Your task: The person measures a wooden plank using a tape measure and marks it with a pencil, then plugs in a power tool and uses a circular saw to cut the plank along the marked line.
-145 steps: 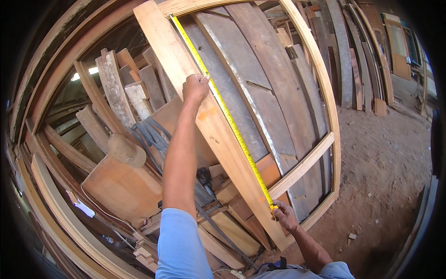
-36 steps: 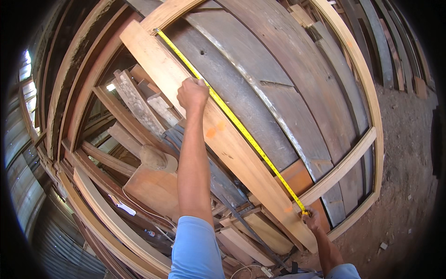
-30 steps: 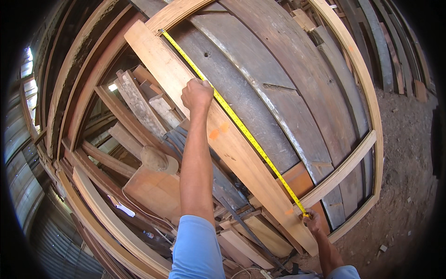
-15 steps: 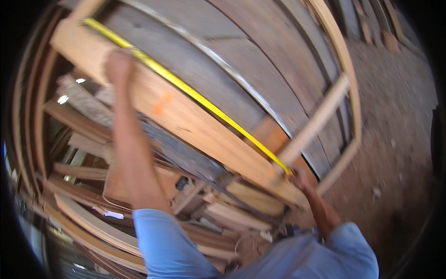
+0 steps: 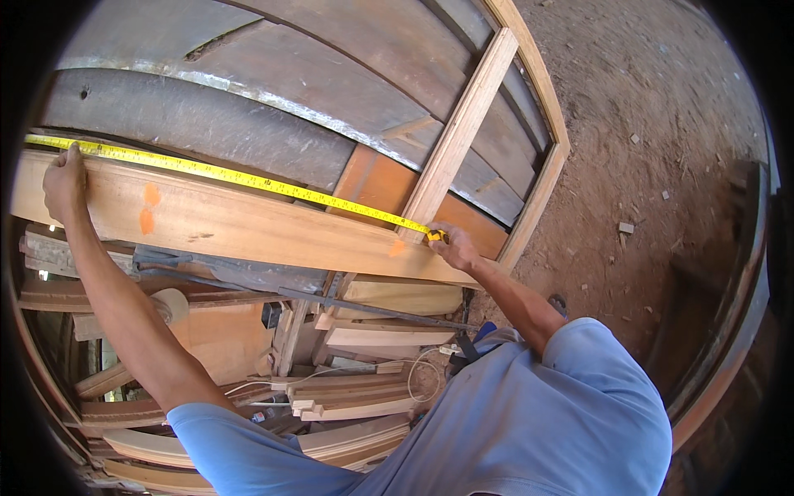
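Note:
A yellow tape measure blade (image 5: 248, 179) stretches along the far edge of a pale wooden board (image 5: 281, 223) with orange marks on its face. At the left, my left hand (image 5: 64, 183) is closed at the board's edge, thumb and fingertips pressing the blade there. Its fingers are partly hidden behind the hand. My right hand (image 5: 457, 248) grips the small yellow and black tape measure case (image 5: 437, 236) near the board's right end. Beside the case, a wooden crosspiece (image 5: 463, 124) meets the board.
The board is one side of a curved wooden frame (image 5: 546, 91) lying on grey planks (image 5: 207, 116). Offcuts and curved wooden pieces (image 5: 372, 405) are stacked below it, with a thin white cable (image 5: 411, 380) among them. Brown dirt ground (image 5: 604, 190) with wood chips lies at the right.
The view has turned, so the board and tape now run nearly level instead of steeply slanted. Both hands stay on the tape measure, and the picture is sharper.

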`<state>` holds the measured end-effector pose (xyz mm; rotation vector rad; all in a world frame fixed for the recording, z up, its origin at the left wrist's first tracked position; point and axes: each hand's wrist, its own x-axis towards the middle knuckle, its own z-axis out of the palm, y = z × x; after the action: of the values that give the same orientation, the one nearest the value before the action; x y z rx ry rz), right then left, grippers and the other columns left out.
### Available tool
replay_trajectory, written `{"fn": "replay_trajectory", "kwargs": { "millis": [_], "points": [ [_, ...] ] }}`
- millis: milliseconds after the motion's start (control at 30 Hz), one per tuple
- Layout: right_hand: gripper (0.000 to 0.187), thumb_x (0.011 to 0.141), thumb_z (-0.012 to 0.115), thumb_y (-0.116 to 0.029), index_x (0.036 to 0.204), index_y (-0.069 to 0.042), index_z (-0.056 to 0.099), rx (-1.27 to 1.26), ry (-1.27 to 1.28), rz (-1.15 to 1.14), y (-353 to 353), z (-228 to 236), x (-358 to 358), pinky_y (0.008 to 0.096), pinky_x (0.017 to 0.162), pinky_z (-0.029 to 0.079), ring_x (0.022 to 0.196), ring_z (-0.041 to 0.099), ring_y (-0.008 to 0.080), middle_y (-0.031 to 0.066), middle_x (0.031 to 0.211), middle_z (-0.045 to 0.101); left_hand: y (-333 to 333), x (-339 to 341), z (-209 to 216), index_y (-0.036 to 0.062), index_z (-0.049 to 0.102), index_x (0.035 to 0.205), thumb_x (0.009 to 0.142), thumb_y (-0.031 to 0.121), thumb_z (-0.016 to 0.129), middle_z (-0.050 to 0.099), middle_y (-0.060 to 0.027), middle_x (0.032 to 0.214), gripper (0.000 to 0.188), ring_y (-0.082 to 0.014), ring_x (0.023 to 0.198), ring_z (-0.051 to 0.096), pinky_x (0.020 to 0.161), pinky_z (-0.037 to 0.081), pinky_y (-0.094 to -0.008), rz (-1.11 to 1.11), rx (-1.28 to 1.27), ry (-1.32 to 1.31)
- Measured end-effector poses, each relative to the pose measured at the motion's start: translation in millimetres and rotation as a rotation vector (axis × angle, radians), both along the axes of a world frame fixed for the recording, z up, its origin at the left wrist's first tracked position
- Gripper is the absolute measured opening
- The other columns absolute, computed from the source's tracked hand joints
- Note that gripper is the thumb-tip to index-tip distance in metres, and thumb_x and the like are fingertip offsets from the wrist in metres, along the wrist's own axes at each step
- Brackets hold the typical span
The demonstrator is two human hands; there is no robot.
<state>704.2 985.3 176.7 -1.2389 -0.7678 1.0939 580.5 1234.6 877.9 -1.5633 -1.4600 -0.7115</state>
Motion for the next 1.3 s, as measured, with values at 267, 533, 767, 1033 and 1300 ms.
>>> {"fn": "replay_trajectory", "kwargs": {
  "millis": [267,533,767,1033,1300],
  "points": [
    [0.032,0.089,0.066,-0.003,0.121,-0.003,0.060,0.027,0.029,-0.036,9.7,-16.4,-8.1,0.0270,0.075,0.050,0.084,0.058,0.0113,0.0026,0.094,0.065,-5.8,7.3,-1.7,0.0249,0.073,0.110,0.086,0.058,0.059,0.073,-0.0020,0.107,0.043,-0.0278,0.109,0.064,0.095,0.047,-0.0413,0.021,-0.009,-0.044],
    [0.031,0.088,0.065,-0.003,0.119,-0.003,0.061,0.043,0.088,-0.006,1.4,-8.0,-6.1,0.0273,0.075,0.050,0.083,0.059,0.0113,0.0017,0.092,0.065,-14.8,9.0,-9.4,0.0250,0.072,0.113,0.086,0.056,0.059,0.071,-0.0050,0.115,0.043,-0.0295,0.113,0.063,0.097,0.046,-0.0423,-0.003,-0.024,-0.044],
    [0.042,0.091,0.060,-0.002,0.133,-0.006,0.051,0.323,-0.152,-0.082,-19.3,-24.3,3.4,0.0256,0.071,0.047,0.081,0.053,0.0088,-0.0010,0.096,0.059,-37.4,26.4,-30.4,0.0178,0.072,0.115,0.085,0.054,0.060,0.072,-0.0092,0.111,0.048,-0.0292,0.110,0.064,0.096,0.046,-0.0392,-0.316,-0.118,-0.154],
    [0.036,0.091,0.063,-0.008,0.126,-0.003,0.058,0.122,-0.293,0.079,-120.9,5.1,-30.8,0.0295,0.083,0.049,0.097,0.055,0.0116,0.0033,0.103,0.062,-150.5,-55.5,-346.4,0.0004,0.046,0.063,0.083,0.025,0.071,0.046,-0.0104,0.057,0.040,-0.0220,0.056,0.046,0.055,0.040,-0.0443,-1.079,-0.673,-0.253],
    [0.035,0.079,0.067,-0.016,0.112,-0.004,0.066,-0.269,-0.457,0.316,-236.1,-47.7,-96.4,0.0396,0.090,0.049,0.105,0.062,0.0270,0.0149,0.111,0.066,-316.3,-177.7,-691.3,0.0076,0.057,0.067,0.084,0.015,0.065,0.056,0.0008,0.062,0.020,-0.0076,0.048,0.046,0.043,0.037,-0.0284,-0.780,-1.899,-1.286]
  ]
}}
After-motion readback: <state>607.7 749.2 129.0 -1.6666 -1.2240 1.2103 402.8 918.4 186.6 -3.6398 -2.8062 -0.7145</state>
